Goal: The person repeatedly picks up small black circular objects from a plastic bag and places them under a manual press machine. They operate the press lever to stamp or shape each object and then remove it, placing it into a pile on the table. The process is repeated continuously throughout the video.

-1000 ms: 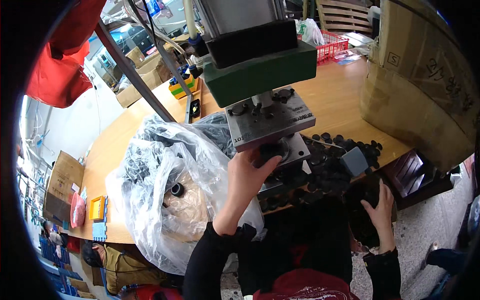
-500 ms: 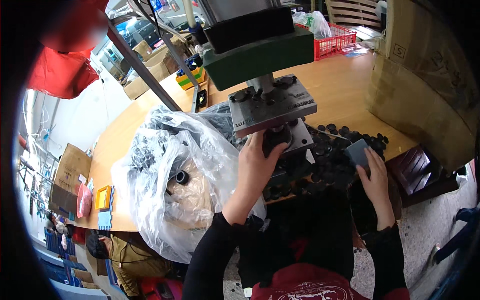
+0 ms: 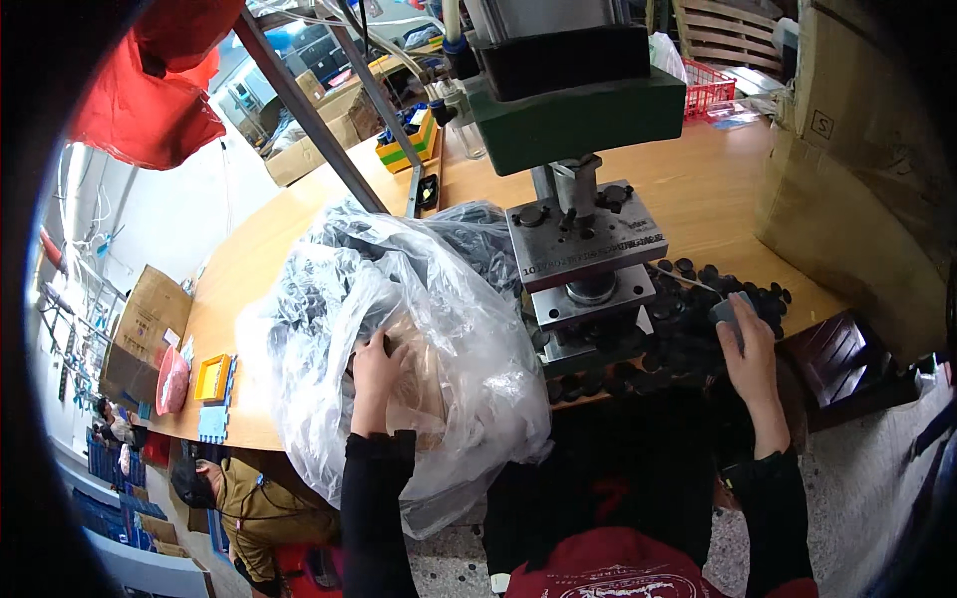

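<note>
My left hand (image 3: 377,377) is inside the mouth of a clear plastic bag (image 3: 469,349), its fingers curled round a small black ring-shaped part (image 3: 389,345) that they mostly cover. To the right, my right hand (image 3: 750,351) is closed on a blue-grey block (image 3: 726,313) beside a heap of black round pieces (image 3: 688,344). Between the hands stands a bench press (image 3: 578,110). Its upper steel die plate (image 3: 588,244) is down, close above the lower plate (image 3: 623,289), with a round piece (image 3: 591,287) between them.
A large cardboard box (image 3: 847,169) stands at the right of the wooden table (image 3: 269,239), above a dark brown box (image 3: 842,354). A yellow tray (image 3: 212,379) and a pink basket (image 3: 172,381) lie left. Another person (image 3: 264,503) sits at lower left.
My left hand has left the press and moved left and down into the bag. The press plates now sit closer together. My right hand stays on the block, and the view has shifted slightly.
</note>
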`<state>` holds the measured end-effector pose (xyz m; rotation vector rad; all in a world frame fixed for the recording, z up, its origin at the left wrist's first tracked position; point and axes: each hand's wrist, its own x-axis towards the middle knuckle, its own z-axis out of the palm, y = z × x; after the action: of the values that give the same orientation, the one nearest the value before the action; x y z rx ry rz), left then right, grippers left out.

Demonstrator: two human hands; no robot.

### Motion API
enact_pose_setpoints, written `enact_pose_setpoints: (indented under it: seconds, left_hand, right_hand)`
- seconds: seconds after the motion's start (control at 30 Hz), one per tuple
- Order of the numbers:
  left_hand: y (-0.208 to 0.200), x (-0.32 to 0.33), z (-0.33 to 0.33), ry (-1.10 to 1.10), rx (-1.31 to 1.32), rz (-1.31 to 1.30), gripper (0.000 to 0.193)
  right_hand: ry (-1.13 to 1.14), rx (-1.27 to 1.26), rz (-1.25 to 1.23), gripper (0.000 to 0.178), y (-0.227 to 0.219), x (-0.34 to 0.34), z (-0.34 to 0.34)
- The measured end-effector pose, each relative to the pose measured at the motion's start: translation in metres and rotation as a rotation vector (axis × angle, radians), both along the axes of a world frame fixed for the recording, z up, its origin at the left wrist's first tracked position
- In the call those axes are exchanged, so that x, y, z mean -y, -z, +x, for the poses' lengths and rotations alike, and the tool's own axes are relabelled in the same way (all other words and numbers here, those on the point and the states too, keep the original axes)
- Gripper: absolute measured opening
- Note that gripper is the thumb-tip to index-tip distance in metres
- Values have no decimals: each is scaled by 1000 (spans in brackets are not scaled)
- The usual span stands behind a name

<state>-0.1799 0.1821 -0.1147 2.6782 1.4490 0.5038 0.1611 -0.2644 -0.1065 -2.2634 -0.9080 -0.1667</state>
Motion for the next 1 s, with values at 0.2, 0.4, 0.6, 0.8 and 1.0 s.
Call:
enact_pose_setpoints:
  seconds: [0.2,0.4,0.6,0.8,1.0]
  left_hand:
    - [11,-15,-10,-8,173,-139,49]
    - [-49,54,7,233,395,-384,51]
    - [-117,133,3,486,800,-855,53]
    - [-131,187,100,695,649,-611,37]
    - [-49,131,136,717,772,-578,46]
  right_hand:
    - [-246,212,217,45,-70,-63,-68]
    - [-267,219,382,50,-91,-132,-65]
    - [-130,90,227,55,-74,-176,-76]
    - [-235,-160,569,61,-57,-133,-66]
    - [16,-18,448,57,-18,1,-70]
